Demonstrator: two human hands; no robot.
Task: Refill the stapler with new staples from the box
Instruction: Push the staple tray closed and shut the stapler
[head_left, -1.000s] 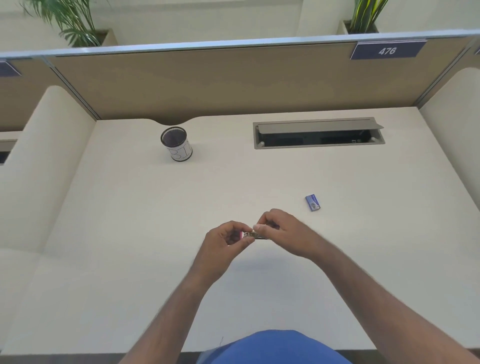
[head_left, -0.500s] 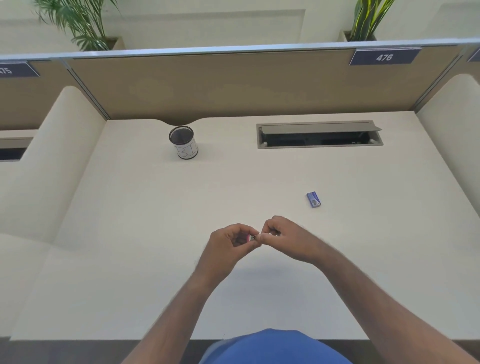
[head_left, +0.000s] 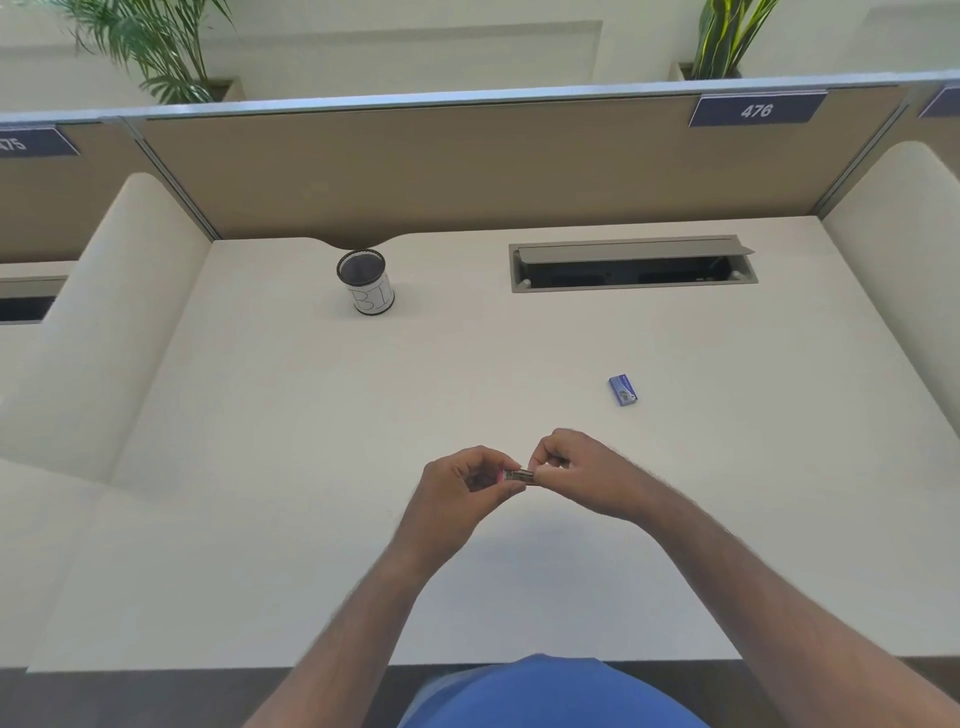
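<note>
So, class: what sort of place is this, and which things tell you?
Most likely an open-plan office workstation: a desk fenced by a partition, a numbered plate reading 476, and a cable hatch set into the desktop.

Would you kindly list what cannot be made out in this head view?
- Stapler: mostly covered by the left hand and right hand; whether it is open or loaded is hidden.
- Staple box: too small to read its print or tell whether it is open.
- Cup: inside too dark to see.
</note>
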